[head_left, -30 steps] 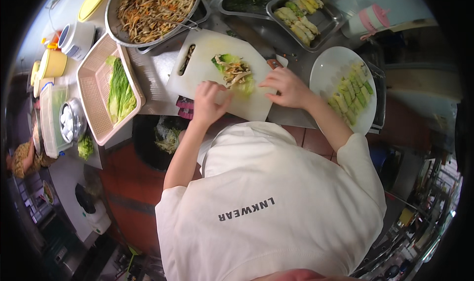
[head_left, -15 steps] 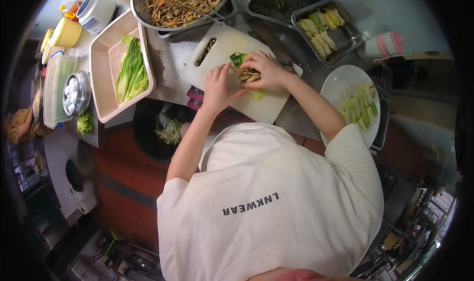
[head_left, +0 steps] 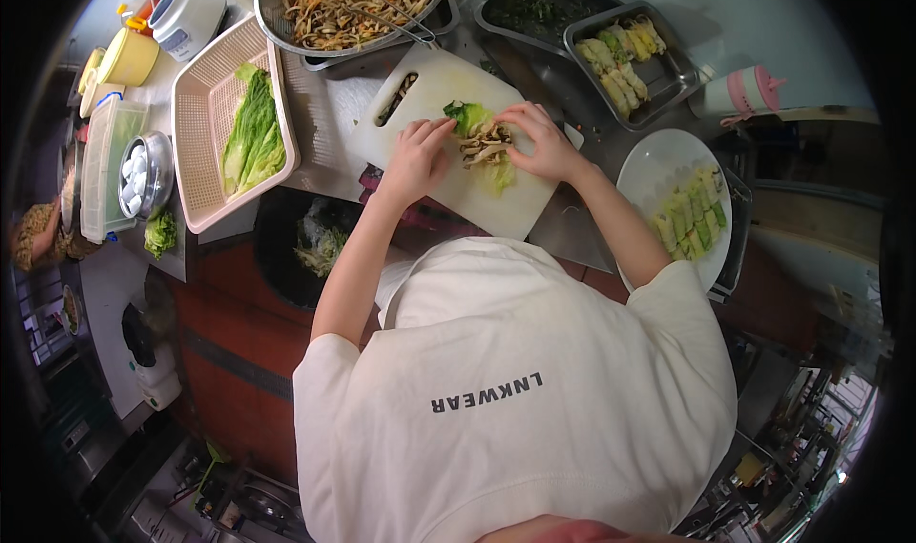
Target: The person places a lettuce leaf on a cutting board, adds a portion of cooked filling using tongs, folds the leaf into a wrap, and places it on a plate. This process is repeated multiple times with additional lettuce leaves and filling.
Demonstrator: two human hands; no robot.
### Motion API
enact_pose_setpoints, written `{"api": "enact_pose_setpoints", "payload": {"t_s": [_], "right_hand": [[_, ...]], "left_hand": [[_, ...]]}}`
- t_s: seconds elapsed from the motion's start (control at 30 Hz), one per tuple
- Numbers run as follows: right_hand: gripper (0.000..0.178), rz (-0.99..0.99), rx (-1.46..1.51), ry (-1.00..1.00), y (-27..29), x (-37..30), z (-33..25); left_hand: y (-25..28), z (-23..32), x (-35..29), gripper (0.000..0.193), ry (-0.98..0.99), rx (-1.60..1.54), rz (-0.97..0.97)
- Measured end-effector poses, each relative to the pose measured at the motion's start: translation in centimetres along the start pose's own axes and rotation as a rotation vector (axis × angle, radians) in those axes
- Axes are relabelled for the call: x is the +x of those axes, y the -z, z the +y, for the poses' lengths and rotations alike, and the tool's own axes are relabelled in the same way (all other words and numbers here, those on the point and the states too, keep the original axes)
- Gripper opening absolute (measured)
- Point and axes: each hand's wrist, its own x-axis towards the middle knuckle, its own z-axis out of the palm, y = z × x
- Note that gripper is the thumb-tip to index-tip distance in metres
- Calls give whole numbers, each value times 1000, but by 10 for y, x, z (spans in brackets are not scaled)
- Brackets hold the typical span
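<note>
A green leaf [head_left: 495, 177] lies spread on the white cutting board [head_left: 401, 142], topped with a small heap of brown-and-pale shredded filling [head_left: 485, 146]. My left hand [head_left: 420, 159] rests to the left of the heap, its fingertips by the leaf's dark green end and its thumb apart. On the other side, my right hand [head_left: 546, 145] has its index finger and thumb spread at the heap's right edge. Neither hand appears to hold anything. Finished leaf rolls [head_left: 692, 214] lie on a white oval plate [head_left: 652, 166] to the right.
A steel bowl of shredded filling with tongs [head_left: 353, 9] sits behind the board. To the left is a pink basket [head_left: 196, 123] of long leaves [head_left: 256, 142]. A metal tray [head_left: 658, 104] holds more rolls at back right; a knife [head_left: 530, 80] lies behind the board.
Both hands have drawn apart from the filling, the left moving slightly left and the right moving right. More of the leaf and the heap now shows.
</note>
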Motion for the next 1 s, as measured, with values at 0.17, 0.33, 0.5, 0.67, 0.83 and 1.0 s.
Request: {"api": "enact_pose_setpoints", "payload": {"t_s": [0.17, 0.33, 0.5, 0.67, 0.83, 1.0], "right_hand": [[50, -83, 7, -72, -9, 7, 4], [51, -181, -61, -22, -8, 7, 0], [50, -56, 38, -35, -9, 6, 0], [46, -39, 39, -21, 0, 10, 3], [27, -106, 32, 8, 10, 6, -4], [18, -202, -5, 92, 9, -20, -22]], "left_hand": [[-10, -6, -1, 21, 4, -41, 21], [-6, 0, -8, 15, 130, -105, 38], [13, 4, -6, 17, 157, -275, 196], [82, -35, 64, 14, 36, 0, 510], [114, -73, 102, 30, 110, 566, 589], [58, -24, 61, 17, -4, -3, 114]]}}
